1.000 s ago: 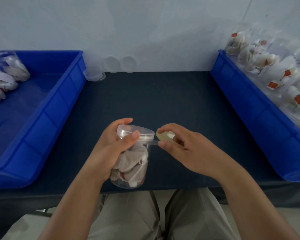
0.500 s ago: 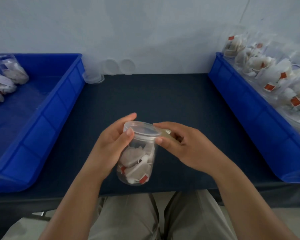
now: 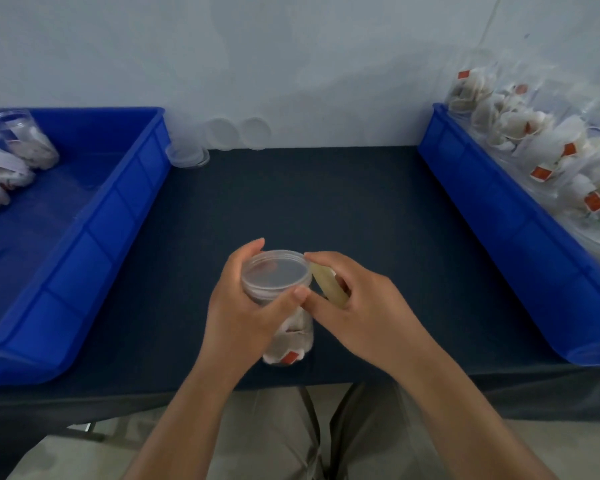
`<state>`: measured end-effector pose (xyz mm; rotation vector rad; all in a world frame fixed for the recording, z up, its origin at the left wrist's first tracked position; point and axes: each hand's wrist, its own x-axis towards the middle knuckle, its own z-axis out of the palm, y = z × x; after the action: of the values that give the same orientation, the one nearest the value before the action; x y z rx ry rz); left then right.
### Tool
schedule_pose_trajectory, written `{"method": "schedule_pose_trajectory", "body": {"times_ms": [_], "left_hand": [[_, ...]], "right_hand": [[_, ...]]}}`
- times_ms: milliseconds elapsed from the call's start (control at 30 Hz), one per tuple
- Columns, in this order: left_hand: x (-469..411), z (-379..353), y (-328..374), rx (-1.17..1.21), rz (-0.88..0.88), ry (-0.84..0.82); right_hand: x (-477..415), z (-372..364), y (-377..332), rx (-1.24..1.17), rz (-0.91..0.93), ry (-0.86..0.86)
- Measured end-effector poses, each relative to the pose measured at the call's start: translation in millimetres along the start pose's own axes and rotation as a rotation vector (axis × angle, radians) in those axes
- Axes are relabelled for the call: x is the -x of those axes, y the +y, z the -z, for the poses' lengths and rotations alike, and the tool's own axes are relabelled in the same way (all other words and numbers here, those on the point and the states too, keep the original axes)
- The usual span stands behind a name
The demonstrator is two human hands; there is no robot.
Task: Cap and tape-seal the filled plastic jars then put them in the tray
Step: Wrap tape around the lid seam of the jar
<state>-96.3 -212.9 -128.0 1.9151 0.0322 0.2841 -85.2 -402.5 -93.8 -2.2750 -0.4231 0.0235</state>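
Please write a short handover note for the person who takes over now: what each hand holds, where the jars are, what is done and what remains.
Left hand: wrapped around the capped jar just above the table.
Right hand: holds the tape roll against the lid edge.
Done: lid is on; three sealed jars lie in the left tray.
Left: finish taping the lid seam, put the jar in the left tray, then work through the filled jars in the right tray. Spare lids lean on the wall.
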Motion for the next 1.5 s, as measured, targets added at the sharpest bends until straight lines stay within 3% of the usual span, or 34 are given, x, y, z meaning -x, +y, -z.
{"method": "schedule_pose_trajectory", "body": {"times_ms": [233, 533, 833, 933, 1067, 1167, 1300, 1500], "left_hand": [[-16, 26, -9, 0.094, 0.087, -0.004], [-24, 36, -12, 0.365, 0.135, -0.243], [-27, 30, -15, 0.510, 0.082, -0.360], [-32, 24, -13, 0.657, 0.137, -0.180], [-34, -10, 1, 0.323, -0.032, -0.018], [-51, -25, 9, 0.414, 0.079, 0.173], [-91, -34, 0, 0.300, 0.123, 0.280], [-87, -10, -2, 0.399, 0.381, 0.379]], "right_hand": [[5, 25, 14, 0.056, 0.015, -0.235], [-15, 44, 13, 0.212, 0.062, -0.142], [-24, 37, 16, 0.184, 0.128, -0.254], [-24, 33, 22, 0.187, 0.106, -0.264], [-23, -1, 24, 0.040, 0.131, -0.195], [-26, -33, 26, -0.057, 0.097, -0.074], [-35, -38, 38, -0.073, 0.013, 0.101], [-42, -24, 39, -0.004, -0.067, 0.144]]}}
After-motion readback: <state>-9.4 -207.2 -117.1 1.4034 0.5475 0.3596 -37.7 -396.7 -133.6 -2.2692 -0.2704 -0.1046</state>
